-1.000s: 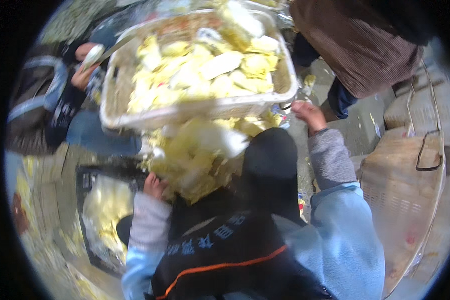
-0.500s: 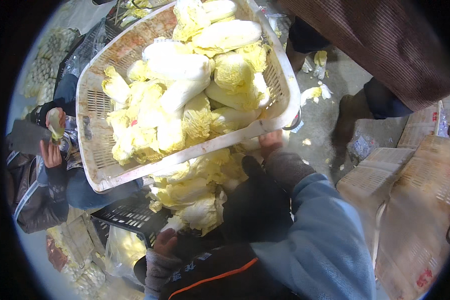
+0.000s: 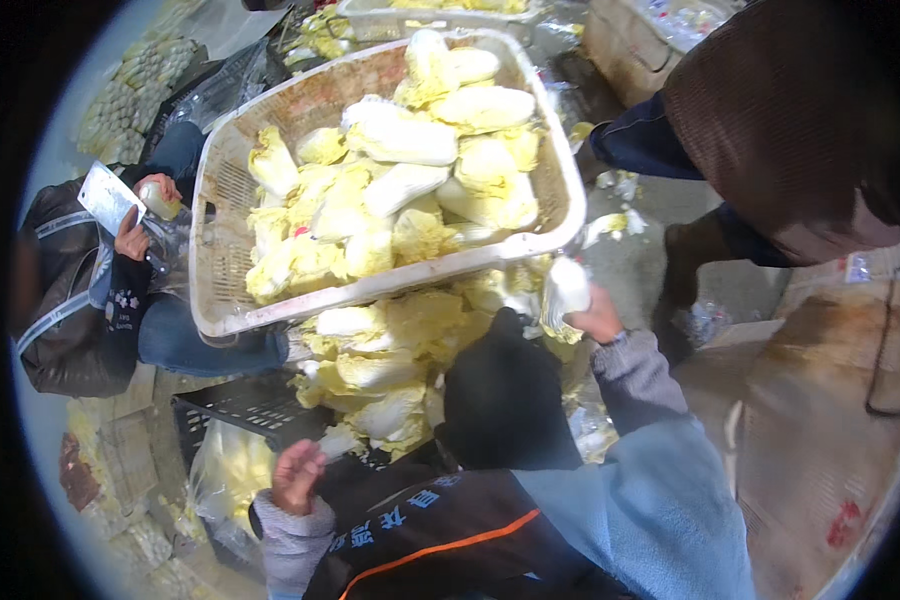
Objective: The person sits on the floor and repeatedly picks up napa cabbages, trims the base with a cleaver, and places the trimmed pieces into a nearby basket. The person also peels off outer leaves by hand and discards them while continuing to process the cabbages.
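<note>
Your right hand [image 3: 598, 314] has come out from under the lower rim of the crate [image 3: 450, 267] since half a second ago, and a cabbage [image 3: 566, 290] now shows plainly in it, right of the frame's centre. Its fingers are clamped around the lower right side, with the white end up and the yellow leafy end down, seemingly because the firm stalk part gives a steadier hold than loose leaves. Your left hand [image 3: 298, 477], lower left, has tipped upward; its fingers are curled but apart, with nothing seen in them, near the bag [image 3: 232, 468] in the black crate [image 3: 235, 403]. More heads [image 3: 400, 138] lie heaped in the crate at upper centre, whose high walls probably keep them from rolling out. Leaves [image 3: 378, 368] pile below its rim, beside your knee [image 3: 500, 395]. At left, a co-worker holds a blade [image 3: 108, 199] flat beside a pale vegetable, perhaps for safety.
</note>
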Available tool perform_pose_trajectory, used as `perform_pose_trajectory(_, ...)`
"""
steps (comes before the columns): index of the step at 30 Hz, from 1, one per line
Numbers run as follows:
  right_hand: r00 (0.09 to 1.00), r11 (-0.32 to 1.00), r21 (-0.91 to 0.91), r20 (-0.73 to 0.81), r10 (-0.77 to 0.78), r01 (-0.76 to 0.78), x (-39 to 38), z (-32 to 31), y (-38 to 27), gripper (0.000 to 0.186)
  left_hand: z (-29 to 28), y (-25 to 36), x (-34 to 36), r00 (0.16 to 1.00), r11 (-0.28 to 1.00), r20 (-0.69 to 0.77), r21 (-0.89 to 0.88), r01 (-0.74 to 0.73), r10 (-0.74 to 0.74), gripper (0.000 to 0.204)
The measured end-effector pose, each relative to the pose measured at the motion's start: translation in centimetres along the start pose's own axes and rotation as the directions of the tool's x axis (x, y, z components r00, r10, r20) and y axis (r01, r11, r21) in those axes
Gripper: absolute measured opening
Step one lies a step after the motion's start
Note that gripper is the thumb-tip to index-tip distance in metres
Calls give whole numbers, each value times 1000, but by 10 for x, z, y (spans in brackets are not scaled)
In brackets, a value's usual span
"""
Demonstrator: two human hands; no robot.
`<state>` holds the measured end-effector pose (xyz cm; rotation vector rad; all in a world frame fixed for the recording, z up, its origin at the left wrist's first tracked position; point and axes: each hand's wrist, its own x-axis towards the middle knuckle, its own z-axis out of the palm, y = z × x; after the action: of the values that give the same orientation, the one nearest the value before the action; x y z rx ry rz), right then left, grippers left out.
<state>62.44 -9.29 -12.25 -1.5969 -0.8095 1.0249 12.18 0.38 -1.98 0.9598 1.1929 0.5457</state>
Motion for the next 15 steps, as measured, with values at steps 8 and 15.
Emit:
perform_pose_trajectory(8, 606, 596, 567, 201, -770, 569, -64, 57, -209, 76, 90, 76, -8, 918, 981, 358, 30, -191, 168, 54)
perform_pose_trajectory(15, 329, 620, 300, 640, -695, 725, -104, 188, -269, 67, 59, 92, -62, 759, 795, 240, -219, -565, 605, 86)
